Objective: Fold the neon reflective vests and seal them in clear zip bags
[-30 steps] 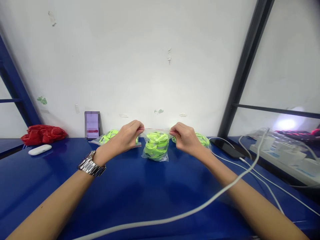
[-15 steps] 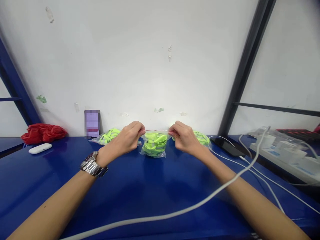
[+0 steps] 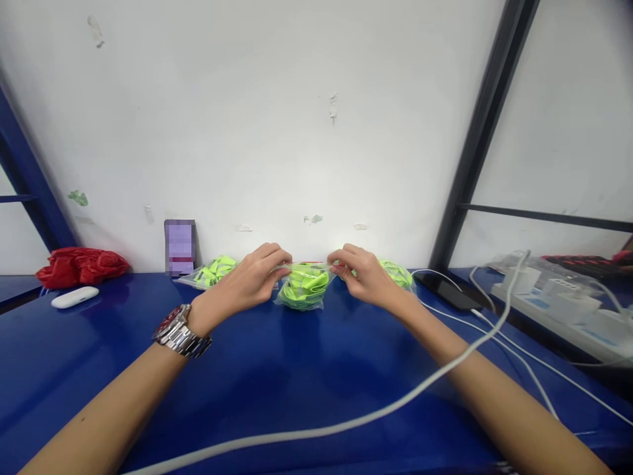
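A clear zip-lock bag (image 3: 302, 290) with a bundled neon-green reflective strap inside is held up between my two hands over the blue table. My left hand (image 3: 254, 277), a metal watch (image 3: 180, 332) on its wrist, pinches the bag's upper left corner. The upper right corner is pinched by my right hand (image 3: 360, 274). A reddish line runs along the bag's top edge. Behind my left hand lies a second bag of neon-green strap (image 3: 213, 270). Another neon-green bundle (image 3: 397, 272) sits behind my right hand, partly hidden by it.
Along the wall stand a phone (image 3: 180, 247) and a crumpled red bag (image 3: 83, 266), with a white case (image 3: 75, 297) in front. To the right are a black phone (image 3: 449, 291), white chargers (image 3: 568, 303) and cables. One thick white cable (image 3: 410, 394) crosses the foreground, over my right forearm.
My fingers have shifted along the bag's top edge, slightly nearer each other, and the top edge looks less taut. The whole view has moved a little. Both hands keep their pinch.
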Tool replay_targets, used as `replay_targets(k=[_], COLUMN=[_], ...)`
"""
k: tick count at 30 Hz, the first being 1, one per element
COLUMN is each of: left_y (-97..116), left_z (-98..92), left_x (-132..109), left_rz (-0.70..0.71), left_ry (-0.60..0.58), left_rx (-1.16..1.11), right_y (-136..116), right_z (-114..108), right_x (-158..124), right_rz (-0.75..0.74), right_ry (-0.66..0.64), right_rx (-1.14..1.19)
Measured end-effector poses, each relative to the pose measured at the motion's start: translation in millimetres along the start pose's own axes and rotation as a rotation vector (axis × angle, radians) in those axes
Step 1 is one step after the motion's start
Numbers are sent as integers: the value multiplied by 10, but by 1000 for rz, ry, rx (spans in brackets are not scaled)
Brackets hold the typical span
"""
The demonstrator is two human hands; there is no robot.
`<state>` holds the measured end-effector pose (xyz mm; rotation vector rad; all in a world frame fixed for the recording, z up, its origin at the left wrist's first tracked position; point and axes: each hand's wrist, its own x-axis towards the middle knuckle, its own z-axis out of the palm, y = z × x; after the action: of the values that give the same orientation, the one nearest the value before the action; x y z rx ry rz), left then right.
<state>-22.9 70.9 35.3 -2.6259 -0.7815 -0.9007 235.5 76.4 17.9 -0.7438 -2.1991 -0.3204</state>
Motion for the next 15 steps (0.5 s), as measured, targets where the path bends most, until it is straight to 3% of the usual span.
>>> replay_targets(k=[9, 15], left_y=[55, 30], left_z=[72, 78], left_x=[11, 15], left_rz=[14, 48], left_ry=[25, 65], left_rx=[14, 58], right_y=[-59, 1], right_z=[41, 90], right_x=[-4, -25], right_rz=[-27, -122], right_ry=[-61, -48], right_rx=[27, -224])
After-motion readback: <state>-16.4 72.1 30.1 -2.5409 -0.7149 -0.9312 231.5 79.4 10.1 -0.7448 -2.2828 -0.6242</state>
